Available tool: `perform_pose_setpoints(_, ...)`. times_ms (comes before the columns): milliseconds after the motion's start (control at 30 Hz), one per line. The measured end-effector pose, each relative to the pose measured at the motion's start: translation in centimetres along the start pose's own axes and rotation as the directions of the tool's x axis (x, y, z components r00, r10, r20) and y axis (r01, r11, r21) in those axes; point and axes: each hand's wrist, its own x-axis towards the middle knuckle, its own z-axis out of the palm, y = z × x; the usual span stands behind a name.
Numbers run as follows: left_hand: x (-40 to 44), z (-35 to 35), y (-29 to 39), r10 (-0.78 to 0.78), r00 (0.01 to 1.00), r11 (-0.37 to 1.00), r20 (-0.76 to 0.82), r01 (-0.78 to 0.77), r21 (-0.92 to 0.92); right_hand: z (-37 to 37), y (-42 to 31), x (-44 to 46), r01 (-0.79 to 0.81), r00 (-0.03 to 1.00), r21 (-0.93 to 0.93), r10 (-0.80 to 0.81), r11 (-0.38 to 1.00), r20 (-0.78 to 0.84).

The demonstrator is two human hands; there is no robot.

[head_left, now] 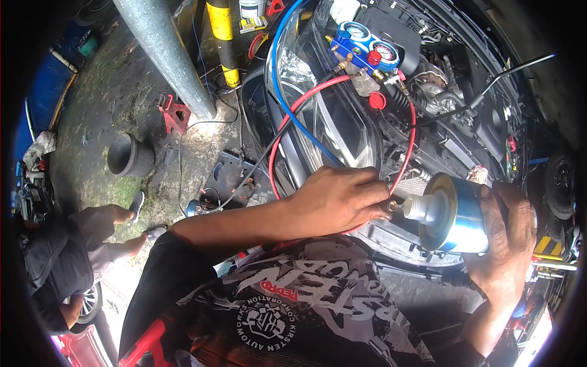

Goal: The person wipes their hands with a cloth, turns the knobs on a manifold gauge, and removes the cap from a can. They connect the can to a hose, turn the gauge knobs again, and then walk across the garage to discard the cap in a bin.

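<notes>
My right hand point(504, 238) is wrapped round a shiny metal can point(455, 214) that lies tilted on its side, its white neck point(417, 208) pointing left. Close to that neck, my left hand point(345, 199) pinches a small brass-coloured fitting point(392, 206). Whether the fitting touches the neck I cannot tell. Both hands are over the front edge of a car's open engine bay. A red hose point(413, 131) and a blue hose point(278, 79) run near my left hand from a gauge set point(367, 46) resting on the engine bay.
A headlight point(342, 134) lies beyond my left forearm. On the floor at left are a black bucket point(131, 156), a red jack stand point(174, 114) and a metal pole point(165, 55). A yellow-black post point(221, 37) stands behind. Another person point(67, 263) is at far left.
</notes>
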Motion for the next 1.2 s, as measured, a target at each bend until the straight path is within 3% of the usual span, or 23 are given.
perform_pose_setpoints(1033, -0.23, 0.21, 0.36, 0.015, 1.000, 1.000, -0.015, -0.015, -0.008, -0.40, -0.48, -0.42, 0.007, 1.000, -0.028, -0.008, 1.000, -0.015)
perform_pose_setpoints(1133, -0.56, 0.01, 0.45, -0.041, 0.996, 0.999, 0.079, 0.040, 0.018, -0.43, -0.46, -0.41, 0.011, 1.000, -0.031, -0.011, 0.999, -0.009)
perform_pose_setpoints(1200, -0.43, 0.19, 0.47, -0.011, 1.000, 1.000, 0.020, 0.011, 0.011, -0.61, -0.52, -0.37, 0.010, 1.000, -0.037, -0.010, 0.999, 0.003)
